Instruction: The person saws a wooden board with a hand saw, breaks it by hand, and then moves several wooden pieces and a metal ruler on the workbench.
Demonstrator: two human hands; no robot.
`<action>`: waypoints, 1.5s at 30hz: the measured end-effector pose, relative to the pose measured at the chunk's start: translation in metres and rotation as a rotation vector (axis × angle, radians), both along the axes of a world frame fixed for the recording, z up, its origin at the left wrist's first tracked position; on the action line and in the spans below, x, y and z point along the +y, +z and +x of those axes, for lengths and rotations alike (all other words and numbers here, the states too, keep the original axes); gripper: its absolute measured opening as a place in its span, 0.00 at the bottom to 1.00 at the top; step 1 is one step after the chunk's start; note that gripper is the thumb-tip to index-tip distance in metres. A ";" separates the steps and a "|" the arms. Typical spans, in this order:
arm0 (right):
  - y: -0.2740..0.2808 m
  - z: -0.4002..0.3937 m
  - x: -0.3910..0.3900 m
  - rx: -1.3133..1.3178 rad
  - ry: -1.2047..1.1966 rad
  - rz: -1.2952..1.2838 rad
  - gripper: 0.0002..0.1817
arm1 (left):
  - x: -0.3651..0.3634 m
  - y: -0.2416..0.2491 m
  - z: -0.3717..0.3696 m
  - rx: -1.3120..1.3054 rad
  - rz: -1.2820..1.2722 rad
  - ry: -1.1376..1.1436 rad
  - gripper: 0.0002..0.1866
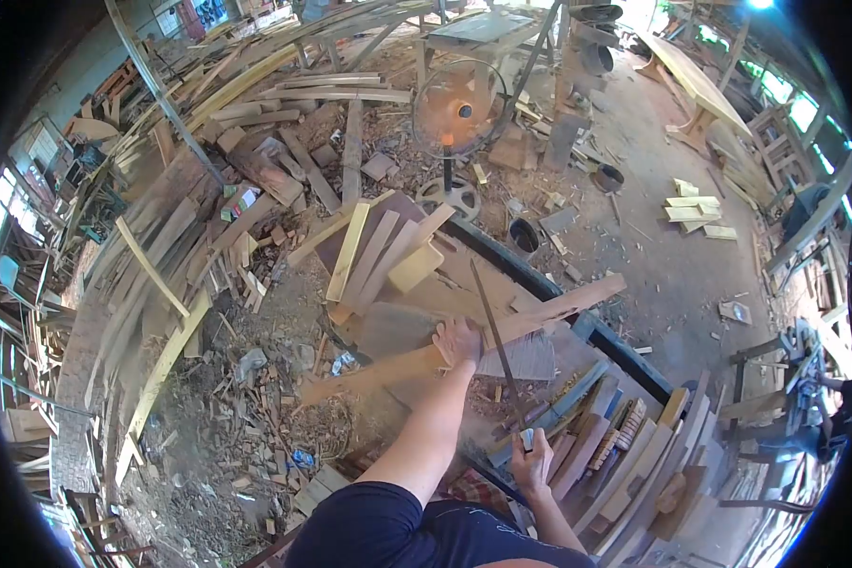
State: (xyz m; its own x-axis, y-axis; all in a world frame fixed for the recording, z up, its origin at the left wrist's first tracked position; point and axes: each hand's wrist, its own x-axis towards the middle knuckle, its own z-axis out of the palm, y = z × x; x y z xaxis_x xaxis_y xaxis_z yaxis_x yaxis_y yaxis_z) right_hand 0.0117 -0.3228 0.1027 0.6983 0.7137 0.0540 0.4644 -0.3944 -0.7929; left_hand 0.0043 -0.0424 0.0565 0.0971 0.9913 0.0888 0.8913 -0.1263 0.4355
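My left hand (457, 343) lies on a long wooden plank (559, 308), its fingers spread and pressing from above. The plank slants across the work surface, rising toward the right. In my right hand (532, 458) is the handle of a handsaw (498, 343), closed in my fingers. Its long narrow blade points away from me and crosses the plank just right of my left hand. Whether the teeth have cut into the wood cannot be made out. Beneath the plank is a greyish board (523, 360).
Several cut wood strips (374, 251) lie beyond my left hand. A stack of boards (625, 454) stands close on the right. A round fan (459, 109) is ahead, beside a dark metal beam (511, 260). Scraps and shavings (256, 407) cover the floor at left.
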 end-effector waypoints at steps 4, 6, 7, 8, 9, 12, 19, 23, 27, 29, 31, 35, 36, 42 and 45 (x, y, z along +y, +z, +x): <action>-0.012 0.004 -0.003 -0.007 0.051 -0.048 0.13 | 0.003 -0.009 0.000 -0.050 0.071 0.047 0.11; -0.017 0.004 -0.003 -0.023 0.071 0.028 0.14 | 0.007 -0.026 0.004 -0.045 0.135 0.065 0.12; -0.016 0.003 -0.004 -0.031 0.073 0.020 0.13 | 0.007 -0.042 0.004 -0.037 0.176 0.073 0.12; -0.015 0.001 -0.007 -0.033 0.075 0.000 0.13 | 0.002 -0.036 0.001 -0.006 0.174 0.051 0.12; -0.016 -0.001 -0.009 -0.039 0.076 -0.037 0.13 | 0.002 -0.025 0.000 0.020 0.174 0.027 0.13; -0.014 -0.005 -0.010 -0.034 0.062 -0.109 0.14 | 0.008 -0.038 0.003 0.053 0.146 0.028 0.12; 0.008 0.002 -0.008 -0.017 0.083 -0.082 0.14 | 0.009 -0.036 0.004 0.079 0.202 0.041 0.12; -0.001 0.006 -0.005 -0.039 0.094 -0.107 0.13 | 0.004 -0.024 0.005 0.119 0.184 0.035 0.12; -0.003 0.012 0.003 -0.082 0.134 -0.097 0.13 | 0.003 -0.019 0.007 0.134 0.151 0.015 0.13; 0.001 0.012 -0.002 -0.112 0.147 -0.117 0.13 | 0.005 -0.021 0.007 0.177 0.144 0.039 0.12; 0.009 0.009 -0.019 -0.068 0.150 -0.209 0.13 | 0.007 -0.023 0.006 0.184 0.132 0.040 0.12; 0.011 0.012 -0.030 -0.050 0.149 -0.264 0.14 | 0.006 -0.024 0.007 0.211 0.112 0.024 0.12; 0.005 0.012 -0.021 -0.057 0.133 -0.206 0.14 | 0.008 -0.028 0.006 0.217 0.104 0.020 0.12; -0.006 0.022 0.090 -0.056 0.128 -0.168 0.14 | 0.011 -0.041 0.001 0.252 0.142 -0.032 0.12; 0.001 0.023 0.037 -0.013 0.139 -0.193 0.22 | 0.009 -0.034 0.003 0.262 0.164 -0.036 0.11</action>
